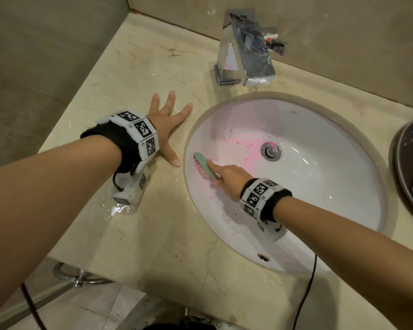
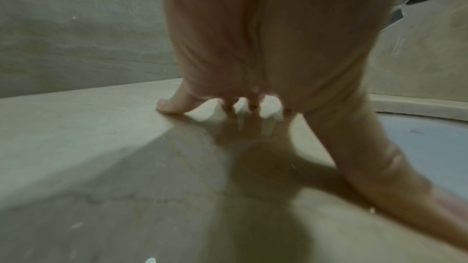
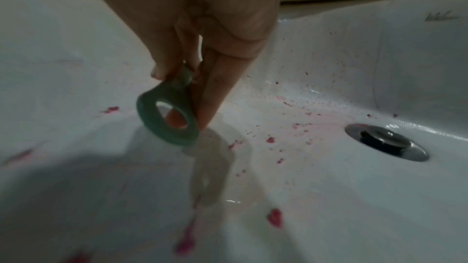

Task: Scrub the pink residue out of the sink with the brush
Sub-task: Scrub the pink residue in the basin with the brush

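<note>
Brush (image 1: 204,166) gripped by right hand (image 1: 229,181) scrubs sink (image 1: 320,129) left wall; left hand (image 1: 165,120) splayed flat.

Sink (image 1: 320,177) set into countertop (image 1: 134,75); faucet (image 1: 246,51) behind it, drain (image 1: 271,150) inside, brush (image 1: 204,166) against left wall, left hand (image 1: 166,125) flat on counter leftward, dish (image 1: 408,163) right.
</note>
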The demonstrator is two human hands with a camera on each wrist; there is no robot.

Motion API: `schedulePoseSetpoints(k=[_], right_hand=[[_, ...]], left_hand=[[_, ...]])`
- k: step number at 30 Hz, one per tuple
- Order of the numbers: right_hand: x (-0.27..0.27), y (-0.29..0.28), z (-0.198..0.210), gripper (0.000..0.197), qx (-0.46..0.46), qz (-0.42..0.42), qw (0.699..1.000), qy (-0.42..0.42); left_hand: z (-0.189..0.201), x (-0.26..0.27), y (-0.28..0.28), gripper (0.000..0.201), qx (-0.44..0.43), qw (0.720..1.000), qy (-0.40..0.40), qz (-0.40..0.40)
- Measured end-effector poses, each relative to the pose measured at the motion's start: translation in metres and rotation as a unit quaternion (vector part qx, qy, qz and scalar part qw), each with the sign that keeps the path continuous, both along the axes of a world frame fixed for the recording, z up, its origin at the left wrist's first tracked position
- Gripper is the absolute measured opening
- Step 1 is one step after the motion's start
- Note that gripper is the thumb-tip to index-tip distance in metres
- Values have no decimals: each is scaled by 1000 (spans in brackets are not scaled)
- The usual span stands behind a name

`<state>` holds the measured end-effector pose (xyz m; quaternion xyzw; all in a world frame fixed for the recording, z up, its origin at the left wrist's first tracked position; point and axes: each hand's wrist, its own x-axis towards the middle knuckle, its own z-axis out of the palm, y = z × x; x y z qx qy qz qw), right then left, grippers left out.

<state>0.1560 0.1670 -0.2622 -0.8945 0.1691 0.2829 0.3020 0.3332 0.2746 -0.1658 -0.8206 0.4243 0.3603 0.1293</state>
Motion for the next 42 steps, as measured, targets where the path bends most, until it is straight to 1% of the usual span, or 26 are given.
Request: schedulePoseSetpoints(k=[2, 5, 6, 7, 9, 11, 13, 14, 17, 19, 22, 23, 25, 27, 29, 31, 33, 34, 36, 38, 40, 42], right_hand=[[11, -1, -4, 60, 10, -68, 998, -11], [20, 10, -7, 61, 47, -157, 985, -58], [18, 14, -7, 62, 62, -166, 981, -75], [15, 17, -6, 63, 71, -157, 981, -87], [7, 16, -3, 63, 69, -107, 988, -91], [3, 6, -2, 62, 52, -65, 995, -61], [6, -3, -3, 63, 24, -54, 998, -26], [10, -7, -5, 63, 12, -70, 997, -20], [27, -12, -8, 60, -12, -171, 985, -22], [36, -9, -11, 57, 19, -228, 973, -27], [33, 6, -21, 60, 142, -281, 948, -40], [27, 9, -23, 60, 183, -289, 939, -37], [16, 11, -22, 56, 262, -293, 919, -23], [15, 12, -9, 51, 321, -303, 897, -5], [24, 9, -1, 46, 345, -340, 875, -14], [38, 1, -2, 42, 334, -409, 848, -42], [48, -5, -7, 43, 319, -481, 814, -63], [51, -5, -10, 43, 315, -501, 803, -70], [50, 0, -11, 43, 330, -508, 792, -70], [42, 9, -7, 44, 363, -471, 802, -52], [30, 14, 0, 44, 386, -406, 828, -25], [22, 16, 6, 48, 387, -346, 855, -11]], left_hand=[[1, 0, -1, 136, -1, 1000, 1, 2], [2, 0, 0, 137, 1, 1000, -1, 2], [2, 0, 0, 137, 2, 1000, -2, 1], [1, -1, -1, 137, 2, 1000, -4, 0], [1, -1, -1, 136, 1, 1000, -8, -3], [1, -2, 0, 136, 0, 1000, -10, -4], [0, -2, 0, 136, -1, 1000, -10, -3], [0, -2, 0, 136, -1, 1000, -10, -2], [0, -1, -1, 137, 1, 1000, -12, -2], [-1, -1, -1, 137, 2, 1000, -11, -1], [-1, -1, -1, 138, 0, 1000, -10, 0], [-2, -1, -1, 138, -1, 1000, -11, -1], [-2, 0, -1, 139, -2, 1000, -12, -1], [-3, 0, 0, 139, -3, 1000, -13, 0], [-3, 1, 1, 139, -3, 1000, -12, 2], [-3, 1, 2, 139, -3, 1000, -10, 4], [-3, -1, 0, 138, -4, 1000, -6, 7], [-2, -1, 0, 138, -5, 1000, -5, 7], [-1, -1, -1, 138, -8, 1000, -4, 8], [-1, -1, -1, 138, -8, 1000, -5, 7], [-1, 0, 0, 138, -9, 1000, -9, 4], [-1, -1, 1, 138, -8, 1000, -13, 0]])
